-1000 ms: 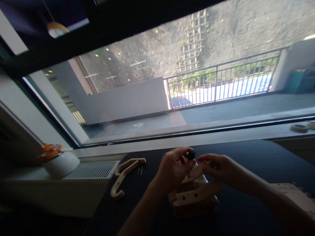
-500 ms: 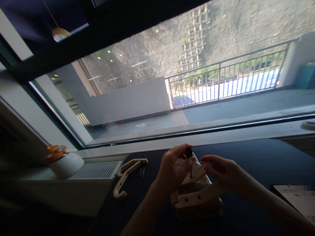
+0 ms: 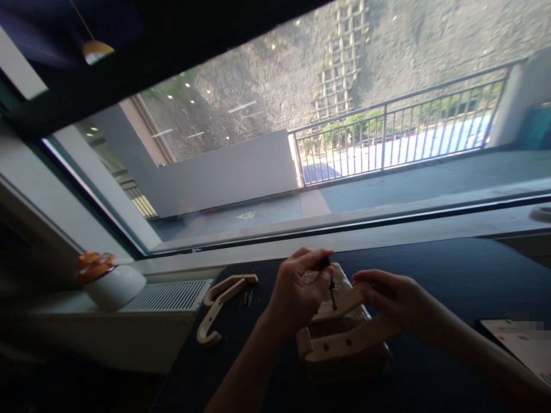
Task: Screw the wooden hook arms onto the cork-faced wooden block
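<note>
My left hand is closed around the black handle of a screwdriver. Its thin shaft slants down to a hole in the upper bar of a pale wooden piece. My right hand grips the right end of that piece, where two bars come together; its fingertips pinch the upper bar. Dark holes show in the lower bar. Under the wood lies a block in shiny clear wrapping, partly hidden by the hands and bars.
Two hook-shaped wooden pieces lie at the left of the dark table, beside several screws. A printed sheet is at the right edge. Beyond stand a window sill, a radiator grille and a white pot.
The screwdriver handle has tipped to the left in my left hand, and those fingers have shifted slightly left. My right hand keeps its hold on the wood. The view has moved a little.
</note>
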`<state>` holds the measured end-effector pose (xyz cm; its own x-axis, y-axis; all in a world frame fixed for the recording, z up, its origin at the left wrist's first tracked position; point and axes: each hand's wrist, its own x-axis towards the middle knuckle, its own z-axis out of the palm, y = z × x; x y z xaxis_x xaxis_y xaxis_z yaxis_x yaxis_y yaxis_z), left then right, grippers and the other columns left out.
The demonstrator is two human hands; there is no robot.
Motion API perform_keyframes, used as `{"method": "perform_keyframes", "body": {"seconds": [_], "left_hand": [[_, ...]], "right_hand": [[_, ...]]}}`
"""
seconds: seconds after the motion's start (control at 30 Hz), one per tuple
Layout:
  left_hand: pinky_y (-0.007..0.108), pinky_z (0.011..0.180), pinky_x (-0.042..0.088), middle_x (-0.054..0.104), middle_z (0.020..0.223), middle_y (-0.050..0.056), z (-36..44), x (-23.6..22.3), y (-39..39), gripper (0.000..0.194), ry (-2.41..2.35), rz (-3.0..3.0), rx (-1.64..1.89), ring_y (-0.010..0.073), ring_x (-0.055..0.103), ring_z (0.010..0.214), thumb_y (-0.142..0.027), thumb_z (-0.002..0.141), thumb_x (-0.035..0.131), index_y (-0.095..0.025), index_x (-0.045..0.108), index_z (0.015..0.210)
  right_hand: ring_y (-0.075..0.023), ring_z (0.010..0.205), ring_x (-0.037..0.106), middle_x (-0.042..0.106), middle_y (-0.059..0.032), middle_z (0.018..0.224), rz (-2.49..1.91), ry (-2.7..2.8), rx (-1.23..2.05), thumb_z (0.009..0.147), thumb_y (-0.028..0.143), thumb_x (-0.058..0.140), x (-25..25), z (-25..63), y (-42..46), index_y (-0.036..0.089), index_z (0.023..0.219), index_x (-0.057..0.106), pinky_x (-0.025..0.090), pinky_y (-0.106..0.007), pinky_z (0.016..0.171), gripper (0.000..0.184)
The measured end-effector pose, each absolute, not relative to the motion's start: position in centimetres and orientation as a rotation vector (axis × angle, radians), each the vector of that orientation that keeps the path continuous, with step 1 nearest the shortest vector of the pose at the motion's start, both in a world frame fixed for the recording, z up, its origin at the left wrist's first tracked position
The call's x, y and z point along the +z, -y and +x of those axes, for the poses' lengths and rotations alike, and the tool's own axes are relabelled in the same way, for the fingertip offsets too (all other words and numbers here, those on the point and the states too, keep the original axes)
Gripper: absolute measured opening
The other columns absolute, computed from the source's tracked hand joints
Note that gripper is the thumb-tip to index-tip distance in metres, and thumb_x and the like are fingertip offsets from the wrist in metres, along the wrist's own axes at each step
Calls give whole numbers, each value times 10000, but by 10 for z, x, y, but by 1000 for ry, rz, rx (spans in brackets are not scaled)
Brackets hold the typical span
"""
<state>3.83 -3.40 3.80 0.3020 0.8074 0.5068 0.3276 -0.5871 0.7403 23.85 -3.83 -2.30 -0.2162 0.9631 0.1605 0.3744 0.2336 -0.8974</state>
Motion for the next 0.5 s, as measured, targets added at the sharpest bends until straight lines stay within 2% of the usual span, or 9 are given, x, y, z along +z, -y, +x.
{"method": "perform_keyframes", "body": {"seconds": [0.23, 0.5], "left_hand": [[252, 731, 489, 582, 871, 34, 43, 32, 32, 262, -1036, 2089, 1364, 133, 562, 783, -241, 775, 675, -190, 688, 1032], [253, 715, 480, 546, 843, 32, 45, 29, 31, 245, -1085, 2116, 1402, 127, 547, 760, -217, 814, 618, -169, 678, 1046]], "right_hand": [[-200, 704, 641, 701, -35, 795, -1256, 1740, 952, 823, 462, 538, -22, 239, 39, 181, 1010, 655, 494, -274, 569, 357], [-220, 767, 653, 713, -55, 849, -1268, 1744, 925, 821, 458, 546, -24, 240, 39, 177, 1017, 652, 521, -301, 629, 359]]}}
